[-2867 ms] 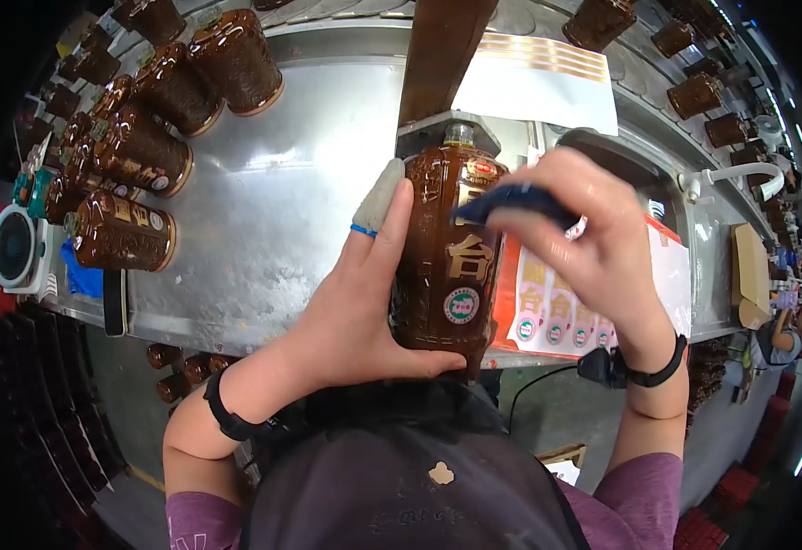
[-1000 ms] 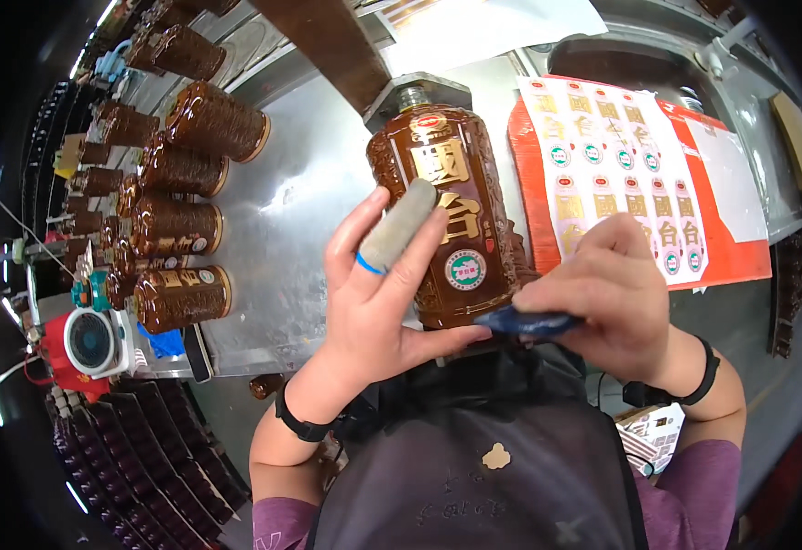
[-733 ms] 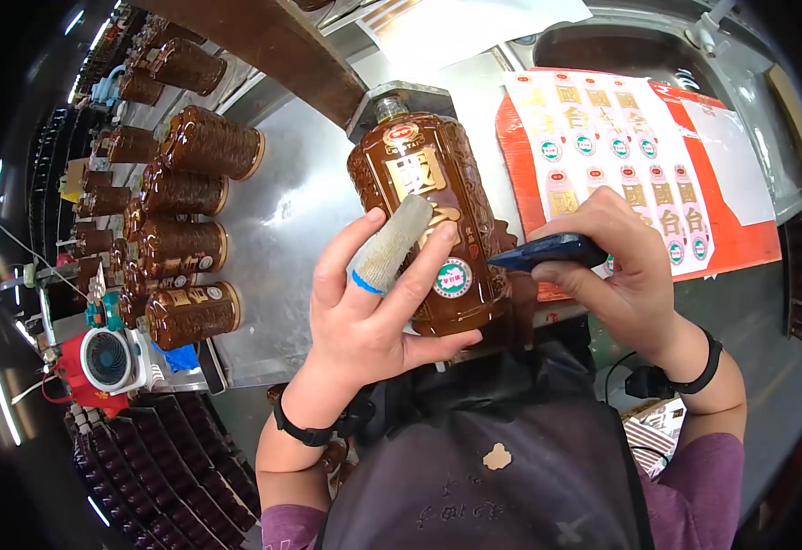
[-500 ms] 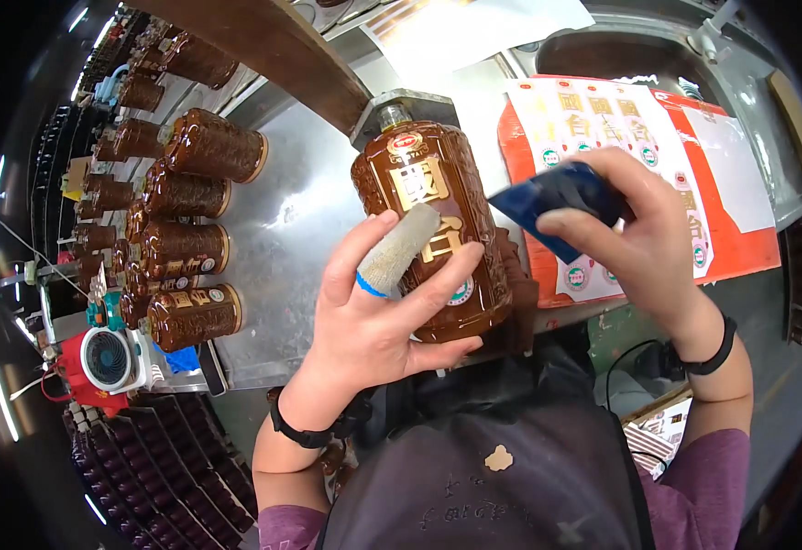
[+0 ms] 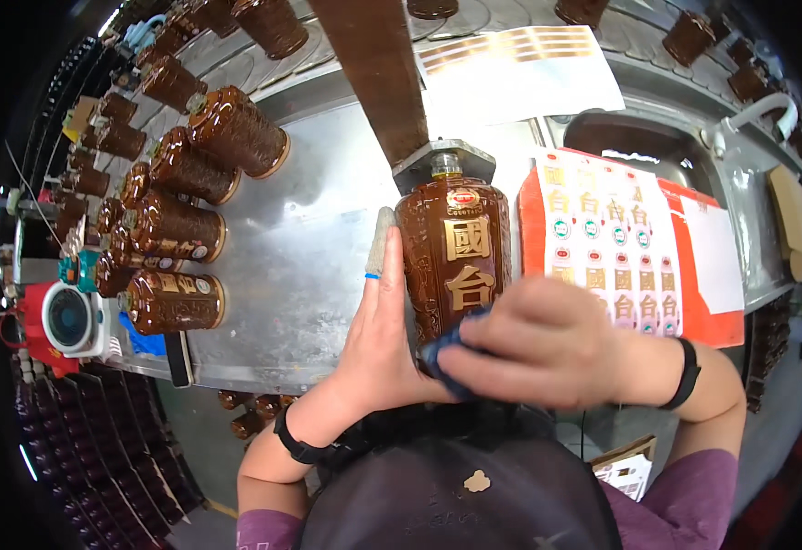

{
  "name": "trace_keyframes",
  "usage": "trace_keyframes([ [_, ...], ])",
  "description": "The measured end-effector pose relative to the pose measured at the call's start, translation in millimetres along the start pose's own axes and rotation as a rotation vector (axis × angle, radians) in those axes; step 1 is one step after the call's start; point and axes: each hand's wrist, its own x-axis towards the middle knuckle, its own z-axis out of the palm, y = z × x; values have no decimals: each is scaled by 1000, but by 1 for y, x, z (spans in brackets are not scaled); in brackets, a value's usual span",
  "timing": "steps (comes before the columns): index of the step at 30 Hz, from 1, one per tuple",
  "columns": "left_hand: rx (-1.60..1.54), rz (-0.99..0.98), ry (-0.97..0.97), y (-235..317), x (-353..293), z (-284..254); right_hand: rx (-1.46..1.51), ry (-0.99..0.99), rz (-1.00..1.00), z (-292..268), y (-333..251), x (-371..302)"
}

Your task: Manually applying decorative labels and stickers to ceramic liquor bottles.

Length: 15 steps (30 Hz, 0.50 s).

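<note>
A glossy brown glass bottle (image 5: 426,261) with gold lettering lies with its neck away from me, seated in a grey notched holder (image 5: 488,167). My left hand (image 5: 378,339) rests along the bottle's left side with its fingers stretched out; one finger wears a pale finger cot (image 5: 380,243). The left thumb is partly hidden near the bottle's base. My right hand (image 5: 548,344), slightly blurred, pinches a dark blue folded cloth (image 5: 456,344) against the lower front of the bottle. The right hand covers the lower part of the lettering.
Several similar brown bottles (image 5: 174,300) stand at the left of the metal worktop (image 5: 282,302). A sheet of gold and red decals (image 5: 593,197) lies on an orange-red board (image 5: 531,215) at the right. Behind it is a sink (image 5: 639,137). A brown beam (image 5: 369,73) runs away from the holder.
My right hand has brought the blue cloth leftward and down onto the bottle. My left hand has shifted off the lettering to the bottle's left side. The view has shifted too.
</note>
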Motion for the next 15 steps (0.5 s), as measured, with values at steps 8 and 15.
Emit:
trace_keyframes([
  [8, -195, -8, 12, -9, 0, 1, -17, -84, 365, -30, 45, 37],
  [15, -213, 133, 91, -15, 4, 8, 166, 23, 553, -26, 62, 41],
])
